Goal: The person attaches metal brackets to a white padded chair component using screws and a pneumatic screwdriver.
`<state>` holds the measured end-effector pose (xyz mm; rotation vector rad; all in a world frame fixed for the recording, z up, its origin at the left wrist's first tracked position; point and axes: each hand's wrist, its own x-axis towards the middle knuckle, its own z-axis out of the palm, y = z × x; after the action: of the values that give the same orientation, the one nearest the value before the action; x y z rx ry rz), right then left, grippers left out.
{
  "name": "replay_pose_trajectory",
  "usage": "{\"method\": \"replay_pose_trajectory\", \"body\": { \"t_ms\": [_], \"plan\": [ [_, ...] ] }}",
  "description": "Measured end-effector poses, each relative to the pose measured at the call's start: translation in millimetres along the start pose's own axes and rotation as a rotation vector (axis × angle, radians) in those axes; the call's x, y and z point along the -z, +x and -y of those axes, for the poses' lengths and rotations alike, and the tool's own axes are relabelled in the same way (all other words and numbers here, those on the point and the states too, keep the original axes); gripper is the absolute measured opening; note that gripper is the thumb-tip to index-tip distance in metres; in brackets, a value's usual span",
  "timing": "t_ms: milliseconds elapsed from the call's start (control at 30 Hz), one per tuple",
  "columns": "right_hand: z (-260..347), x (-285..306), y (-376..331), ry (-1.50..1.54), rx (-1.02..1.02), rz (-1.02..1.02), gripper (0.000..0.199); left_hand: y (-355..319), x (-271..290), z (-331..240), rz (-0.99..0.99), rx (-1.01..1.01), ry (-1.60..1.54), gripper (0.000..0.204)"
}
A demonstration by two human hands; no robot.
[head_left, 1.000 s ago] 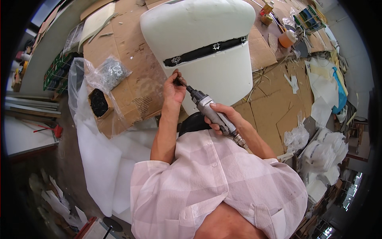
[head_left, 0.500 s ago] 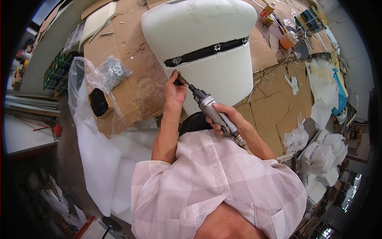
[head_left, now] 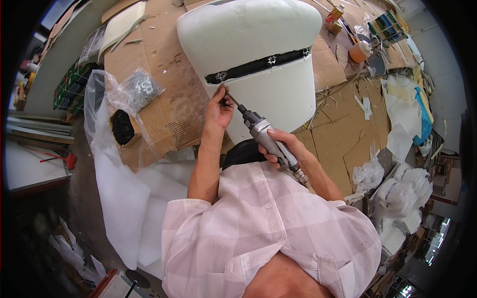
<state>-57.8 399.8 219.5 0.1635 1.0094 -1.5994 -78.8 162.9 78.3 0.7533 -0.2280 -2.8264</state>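
Note:
My right hand (head_left: pixel 290 148) is wrapped round a silver and black air screwdriver (head_left: pixel 268 136). The tool's long thin bit slants up to the left, its tip beside my left hand (head_left: pixel 219 109). That hand is closed, thumb and fingertips pinched together at the bit's tip. Something small and dark shows in its fingers, too small to make out. Just beyond them lies a foam-white, curved seat panel (head_left: pixel 271 97) with a long black slot (head_left: pixel 248 67) across it. Several star-shaped metal washers (head_left: pixel 272 60) sit along the slot.
Left on the cardboard are a plastic bag of metal washers (head_left: pixel 143 90) and a small box of black screws (head_left: pixel 122 126). An orange bottle (head_left: pixel 359 50) stands far right, near a green wire rack (head_left: pixel 387 26). Plastic-wrapped bundles (head_left: pixel 400 193) lie at right; white foam sheeting (head_left: pixel 124 198) hangs at left.
My left hand and the screwdriver's bit have shifted very slightly, up and toward the panel's slot. Both hands keep the same grip.

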Motion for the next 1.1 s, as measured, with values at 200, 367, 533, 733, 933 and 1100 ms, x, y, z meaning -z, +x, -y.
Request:
{"method": "replay_pose_trajectory", "body": {
  "t_ms": [200,367,533,733,933,1100],
  "plan": [
    [0,2,1,0.028,0.022,0.02,0.04,1,-1,-1,0.048,0.02,0.024,0.018],
    [0,-1,1,0.06,0.009,-0.003,0.042,5,-1,3,-0.037,-0.01,0.024,0.017],
    [1,1,3,0.081,0.01,0.016,0.042,4,1,2,0.022,0.021,-0.02,0.017],
    [3,2,5,0.081,0.004,0.01,0.042,1,-2,3,0.106,0.002,-0.009,0.02],
    [9,0,10,-0.039,0.032,-0.014,0.042,1,-18,6,-0.114,-0.005,0.003,0.012],
    [14,-5,19,-0.068,0.037,-0.036,0.042,12,-14,8,-0.13,-0.074,0.095,0.012]
  ]
}}
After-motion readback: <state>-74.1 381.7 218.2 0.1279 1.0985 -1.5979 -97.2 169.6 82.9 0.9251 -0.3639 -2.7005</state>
